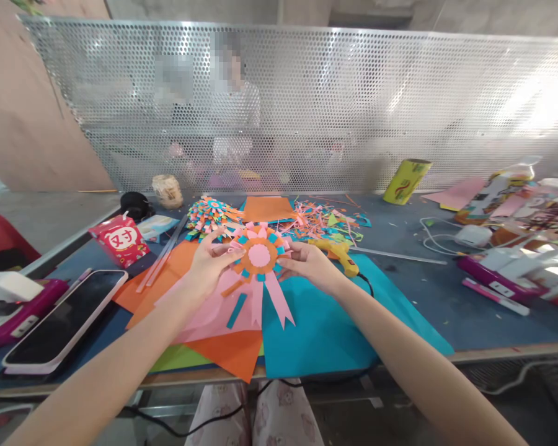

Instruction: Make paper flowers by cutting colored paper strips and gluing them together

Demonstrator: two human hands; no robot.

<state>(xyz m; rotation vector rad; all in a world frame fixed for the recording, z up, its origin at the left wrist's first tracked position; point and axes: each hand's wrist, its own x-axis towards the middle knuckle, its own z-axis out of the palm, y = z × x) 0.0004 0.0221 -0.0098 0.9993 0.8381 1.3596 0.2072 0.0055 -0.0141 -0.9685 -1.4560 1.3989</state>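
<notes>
Between my two hands is a paper rosette (259, 255) with a pink centre, an orange ring, pink and blue loops round its edge and two pink tails hanging down. My left hand (214, 260) pinches its left edge, and my right hand (307, 263) grips the right edge. Below it lie pink paper (209, 316), a blue sheet (320, 328) and orange sheets (237, 353). A short blue strip (237, 311) and an orange strip (233, 288) rest on the pink paper. A yellow glue gun (341, 254) lies just beyond my right hand.
Behind are a pile of rosettes (211, 215), paper scraps (323, 220) and an orange stack (268, 209). A phone (67, 319) and red packet (119, 240) lie left. Glue sticks (400, 256), a yellow tube (405, 181) and a purple power strip (497, 279) are right. A perforated metal screen (307, 111) stands behind.
</notes>
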